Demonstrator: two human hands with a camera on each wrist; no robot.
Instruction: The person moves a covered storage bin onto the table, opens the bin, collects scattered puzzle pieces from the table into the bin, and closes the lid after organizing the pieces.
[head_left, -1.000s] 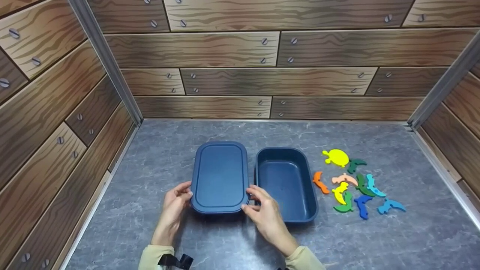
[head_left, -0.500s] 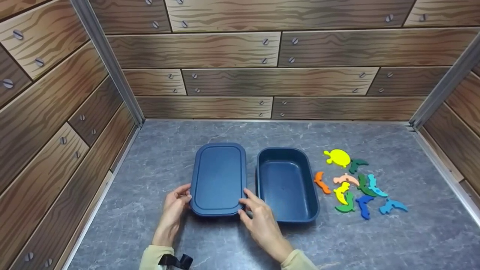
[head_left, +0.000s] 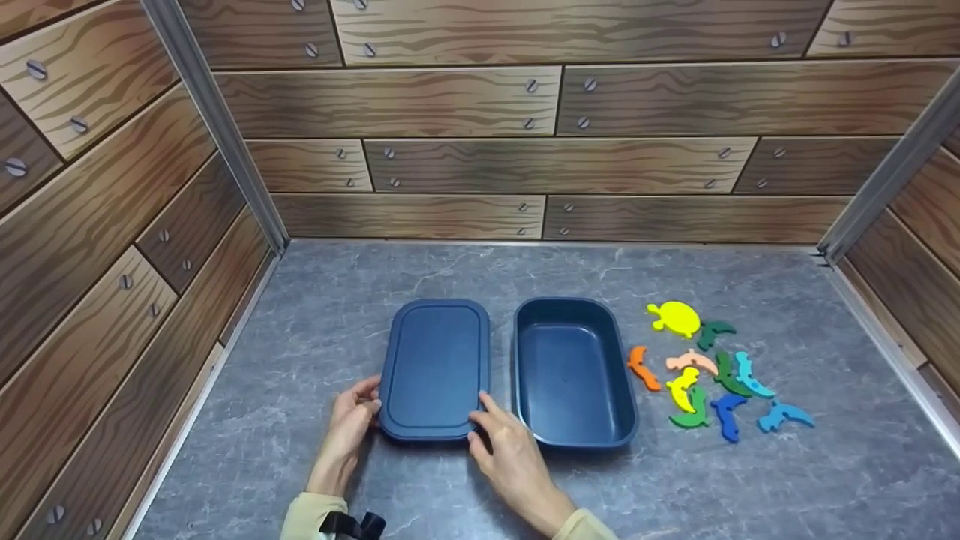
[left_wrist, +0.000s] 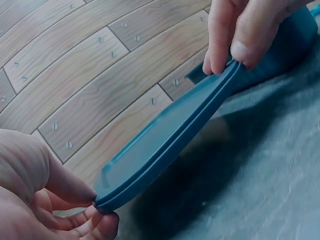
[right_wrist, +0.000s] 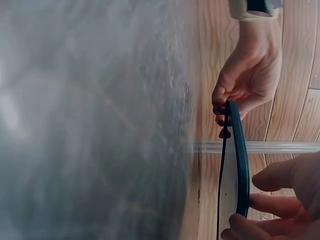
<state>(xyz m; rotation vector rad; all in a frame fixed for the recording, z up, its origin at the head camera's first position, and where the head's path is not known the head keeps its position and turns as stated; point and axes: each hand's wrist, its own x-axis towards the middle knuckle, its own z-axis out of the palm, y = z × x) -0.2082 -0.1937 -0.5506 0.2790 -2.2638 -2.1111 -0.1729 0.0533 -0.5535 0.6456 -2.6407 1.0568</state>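
A dark blue rectangular lid (head_left: pixel 435 367) with rounded corners is held between both hands. My left hand (head_left: pixel 346 427) pinches its left edge near the front, with thumb and fingers on either side of the rim in the left wrist view. At the front right corner, my right hand (head_left: pixel 514 457) grips the rim between thumb and fingers. The lid's edge (left_wrist: pixel 170 145) appears tilted in the left wrist view, over a dark shadow on the tabletop. To its right stands a matching dark blue open container (head_left: pixel 566 382) with nothing inside.
Right of the container lie several colourful animal-shaped pieces, among them a yellow turtle (head_left: pixel 677 319), an orange piece (head_left: pixel 643 369) and a blue piece (head_left: pixel 727 416). Wood-patterned walls (head_left: pixel 465 105) enclose the grey marbled tabletop (head_left: pixel 337 300) at the back and sides.
Both hands have brought the lid nearer to the person and slightly left, widening its gap from the container. My right hand has shifted left and nearer along with it.
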